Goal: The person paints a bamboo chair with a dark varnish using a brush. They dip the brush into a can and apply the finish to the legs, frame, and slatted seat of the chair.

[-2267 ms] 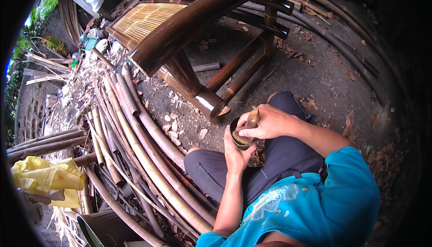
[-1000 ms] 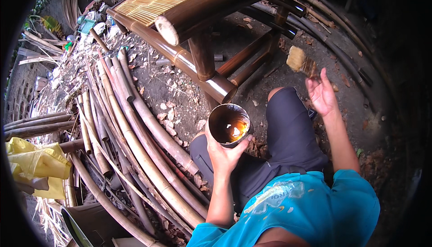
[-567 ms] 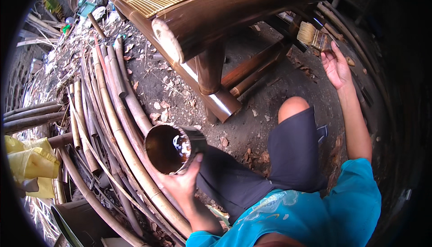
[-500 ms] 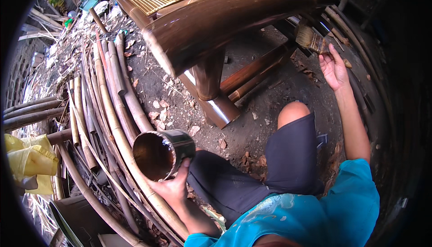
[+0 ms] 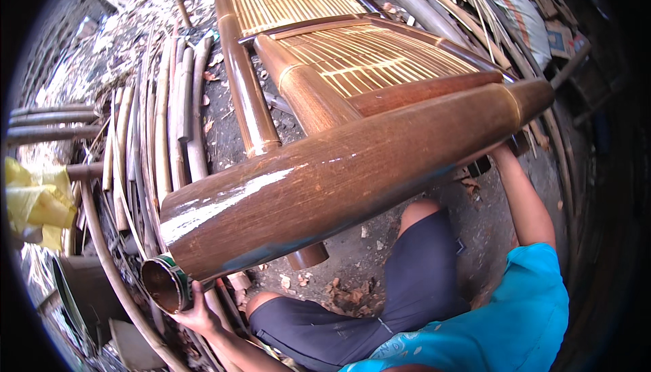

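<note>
A thick, glossy brown bamboo pole lies across the near end of a bamboo bench, wet-looking shine on its left part. My left hand grips an open round can by its side, at the pole's left end. The can is tilted so its mouth shows, with a brown-stained inside. At the right my right hand reaches beneath the pole. Its fingers are hidden there, and no brush can be seen. Behind the pole runs the bench's slatted top, made of pale thin strips in brown bamboo rails.
Long bamboo poles lie bundled on the ground to my left. A yellow plastic bag and a dark container sit beyond them. A white sack stands at the far right. Dry leaves litter the dirt.
My view has shifted, with the pole now nearer and larger. My left hand has moved the can left, to the pole's end. My right hand, earlier holding a brush in sight, has gone under the pole.
</note>
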Demonstrator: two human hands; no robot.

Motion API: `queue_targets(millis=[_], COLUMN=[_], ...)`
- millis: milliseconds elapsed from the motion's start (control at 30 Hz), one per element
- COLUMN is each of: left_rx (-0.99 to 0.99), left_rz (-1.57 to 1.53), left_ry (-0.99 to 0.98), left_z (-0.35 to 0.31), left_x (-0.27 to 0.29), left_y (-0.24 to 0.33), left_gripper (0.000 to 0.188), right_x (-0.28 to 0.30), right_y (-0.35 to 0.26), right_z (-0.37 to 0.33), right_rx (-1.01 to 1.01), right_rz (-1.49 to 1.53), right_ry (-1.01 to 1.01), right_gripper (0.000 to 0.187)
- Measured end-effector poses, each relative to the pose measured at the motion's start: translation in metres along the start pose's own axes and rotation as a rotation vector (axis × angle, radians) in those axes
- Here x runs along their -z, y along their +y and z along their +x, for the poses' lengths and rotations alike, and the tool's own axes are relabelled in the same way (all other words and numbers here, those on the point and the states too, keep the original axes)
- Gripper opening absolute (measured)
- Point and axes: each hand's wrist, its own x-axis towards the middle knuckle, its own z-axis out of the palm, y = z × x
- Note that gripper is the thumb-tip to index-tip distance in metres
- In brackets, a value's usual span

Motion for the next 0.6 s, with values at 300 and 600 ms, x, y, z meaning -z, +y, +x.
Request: queue_targets(millis=[300,600], left_rx=[0.066,0.083], left_rz=[0.171,0.254], left_ry=[0.310,0.367], left_z=[-0.068,-0.105], left_x=[-0.001,0.010], left_y=[0.016,0.022], left_gripper=[0.076,0.091], right_x=[0.032,0.034], right_y=[-0.026,-0.048], right_z=[0.046,0.045], right_rx=[0.204,0.355], right_rz=[-0.686,-0.944], right_ry=[-0.271,-0.468], right_gripper=[0.031,0.030])
